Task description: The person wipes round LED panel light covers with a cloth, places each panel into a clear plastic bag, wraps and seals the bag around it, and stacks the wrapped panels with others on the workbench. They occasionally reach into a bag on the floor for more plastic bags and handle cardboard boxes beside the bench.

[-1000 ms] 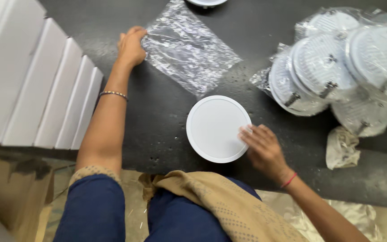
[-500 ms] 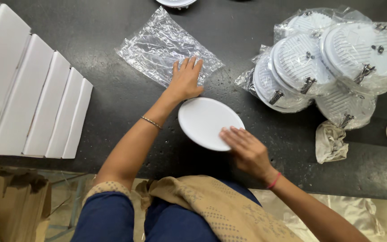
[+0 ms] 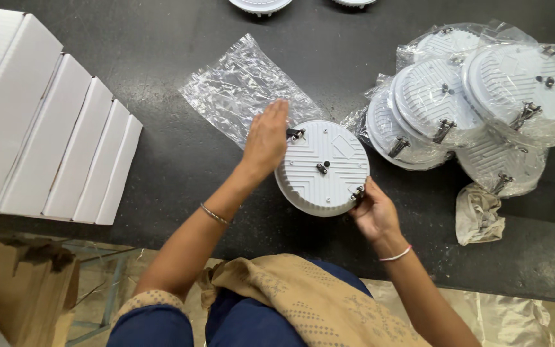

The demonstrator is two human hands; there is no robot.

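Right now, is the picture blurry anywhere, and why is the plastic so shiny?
Head view: mostly sharp, the ribs on the round white light show clearly, and the left hand and right hand look crisp. The clear plastic bag and the bagged lights catch overhead light as white glare. Shadows are soft on the dark table.

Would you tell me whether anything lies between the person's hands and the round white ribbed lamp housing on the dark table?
Nothing visible does. The left hand rests against the left rim of the round white ribbed lamp housing and the right hand grips its lower right edge. The clear plastic bag lies flat beyond it, next to the left hand.
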